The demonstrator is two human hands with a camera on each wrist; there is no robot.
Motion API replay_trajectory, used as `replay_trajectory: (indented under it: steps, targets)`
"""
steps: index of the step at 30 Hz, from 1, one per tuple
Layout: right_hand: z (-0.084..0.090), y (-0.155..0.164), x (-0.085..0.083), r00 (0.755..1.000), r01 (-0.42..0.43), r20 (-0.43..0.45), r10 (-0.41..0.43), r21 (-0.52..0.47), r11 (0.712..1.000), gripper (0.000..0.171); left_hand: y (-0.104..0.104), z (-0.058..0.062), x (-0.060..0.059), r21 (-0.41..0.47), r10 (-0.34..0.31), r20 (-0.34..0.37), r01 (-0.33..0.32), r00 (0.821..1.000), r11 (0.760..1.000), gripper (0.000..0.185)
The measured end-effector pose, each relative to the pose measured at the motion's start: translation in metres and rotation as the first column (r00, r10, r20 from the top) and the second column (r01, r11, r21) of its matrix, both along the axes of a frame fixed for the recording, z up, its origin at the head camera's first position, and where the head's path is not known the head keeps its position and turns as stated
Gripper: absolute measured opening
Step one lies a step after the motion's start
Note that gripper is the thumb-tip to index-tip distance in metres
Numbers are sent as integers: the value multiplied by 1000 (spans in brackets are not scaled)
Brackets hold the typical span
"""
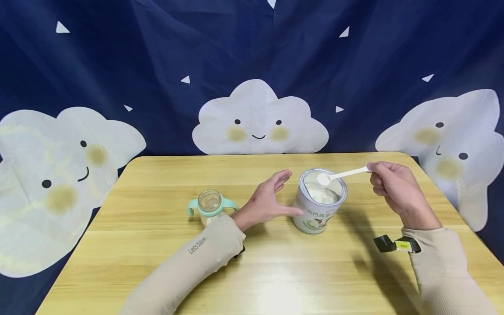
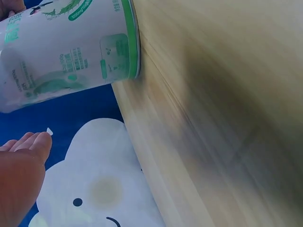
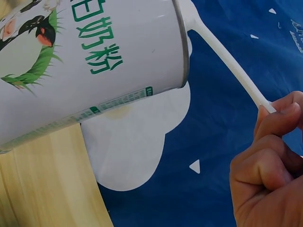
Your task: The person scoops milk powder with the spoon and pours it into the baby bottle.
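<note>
Navy cloth (image 1: 165, 52) printed with smiling clouds (image 1: 257, 111) hangs behind a pale wooden table (image 1: 134, 218), where someone in cream sleeves is working. From where I'm standing, the milk powder tin (image 1: 315, 214) is upright on the wood between the two hands, lidless, with white powder (image 1: 323, 197) visible inside.

Thumb and fingertips of the right hand (image 1: 397, 186) pinch the end of a white long-handled scoop (image 1: 346, 174), the other fingers tucked into the palm. Holding it so far back presumably lets the bowl reach the tin's mouth while the knuckles stay outside. Whether the bowl touches the rim, I can't tell.

Left hand (image 1: 267, 202), by contrast, grips nothing: thumb and fingers are spread wide beside the tin, perhaps shaped to steady it. The thumb is right by the label, though I can't be sure it touches; the fingertips are clear of the metal.

Beyond the left forearm, which hides part of it, a capless baby bottle (image 1: 211, 212) with mint-green handles (image 1: 191, 207) stands upright, probably kept near for easy reach.
</note>
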State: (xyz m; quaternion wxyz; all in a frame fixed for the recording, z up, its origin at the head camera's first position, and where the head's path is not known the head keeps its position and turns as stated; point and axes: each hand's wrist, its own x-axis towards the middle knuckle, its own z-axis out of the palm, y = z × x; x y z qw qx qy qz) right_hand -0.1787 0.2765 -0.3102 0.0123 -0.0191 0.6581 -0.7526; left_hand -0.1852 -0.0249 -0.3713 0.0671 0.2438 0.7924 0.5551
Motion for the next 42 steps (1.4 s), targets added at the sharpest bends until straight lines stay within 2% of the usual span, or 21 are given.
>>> replay_trajectory:
  steps: [7, 17, 31, 38, 42]
  targets:
    - [2, -3, 0, 1000, 0, -13, 0, -10, 1000, 42, -8, 3, 3, 7, -6, 2, 6, 1000, 1000, 105]
    - [6, -16, 0, 1000, -9, -14, 9, -26, 1000, 42, -24, 12, 6, 8, 12, 57, -13, 998, 1000, 105]
    - [10, -31, -4, 999, -27, -21, 26, -31, 999, 41, -42, 24, 9, 44, 17, 10, -18, 1000, 999, 100]
    - [12, -38, -6, 999, -31, -25, 30, -26, 999, 43, -54, 31, 11, 49, 34, 29, -35, 999, 998, 101]
    - [12, -44, -8, 999, -28, -16, 28, -8, 1000, 42, -61, 35, 11, 47, 27, 13, -28, 1000, 999, 100]
